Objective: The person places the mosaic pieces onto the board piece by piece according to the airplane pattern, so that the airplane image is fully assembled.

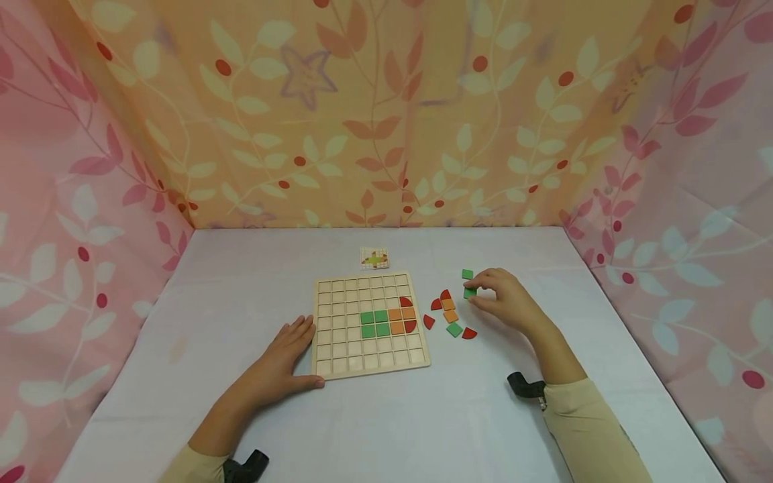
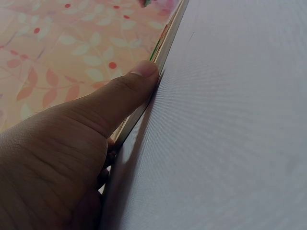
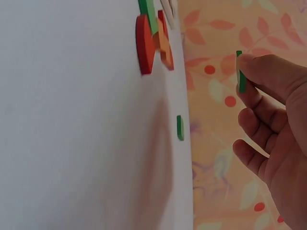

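My right hand (image 1: pixel 504 295) pinches a green square tile (image 3: pixel 242 76) between thumb and fingertips, lifted off the table in the right wrist view. My left hand (image 1: pixel 280 359) rests at the left edge of a wooden grid board (image 1: pixel 338 355), its thumb touching the front corner and its fingers laid along the side. On the board sit several green square tiles (image 1: pixel 368 331) in a block, with orange square tiles (image 1: pixel 395 314) beside them. Red quarter-round tiles (image 1: pixel 406 302) lie at the right, above and below the orange ones.
Right of the board lie loose pieces: red quarter-rounds (image 1: pixel 469 333), orange squares (image 1: pixel 450 316) and a green square (image 1: pixel 454 329). Another green square (image 1: pixel 468 274) lies farther back. A small pattern card (image 1: pixel 374 258) is behind the board. Patterned cloth (image 1: pixel 386 114) walls the white table (image 1: pixel 386 429).
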The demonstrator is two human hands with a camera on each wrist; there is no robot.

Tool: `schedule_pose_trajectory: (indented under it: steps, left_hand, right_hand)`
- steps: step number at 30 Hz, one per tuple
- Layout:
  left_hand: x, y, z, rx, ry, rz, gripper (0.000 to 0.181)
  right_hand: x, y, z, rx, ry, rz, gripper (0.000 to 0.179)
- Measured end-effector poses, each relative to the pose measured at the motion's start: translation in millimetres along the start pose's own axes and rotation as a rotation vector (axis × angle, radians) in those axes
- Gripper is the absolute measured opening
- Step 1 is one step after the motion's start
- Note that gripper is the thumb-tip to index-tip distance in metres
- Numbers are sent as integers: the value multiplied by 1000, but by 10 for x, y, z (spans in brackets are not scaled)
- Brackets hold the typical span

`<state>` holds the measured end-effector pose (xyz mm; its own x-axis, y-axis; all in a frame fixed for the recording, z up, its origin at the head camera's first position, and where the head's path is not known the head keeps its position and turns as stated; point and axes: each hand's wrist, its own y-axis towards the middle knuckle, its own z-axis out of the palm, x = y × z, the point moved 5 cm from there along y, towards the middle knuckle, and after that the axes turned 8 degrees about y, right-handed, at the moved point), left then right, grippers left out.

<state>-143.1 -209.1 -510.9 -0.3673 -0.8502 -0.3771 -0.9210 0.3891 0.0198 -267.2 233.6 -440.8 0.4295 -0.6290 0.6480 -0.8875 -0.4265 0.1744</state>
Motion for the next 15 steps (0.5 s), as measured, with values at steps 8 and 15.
schedule_pose_trajectory:
  steps: [8,15]
  left_hand:
    - [3,10,10,10,-1,-9,119]
    - [-1,9,1,11,-1,-9,120]
  right_hand:
    - [226,103,94,15,-5,-29,28]
    - [427,196,208,22,18,-92,25]
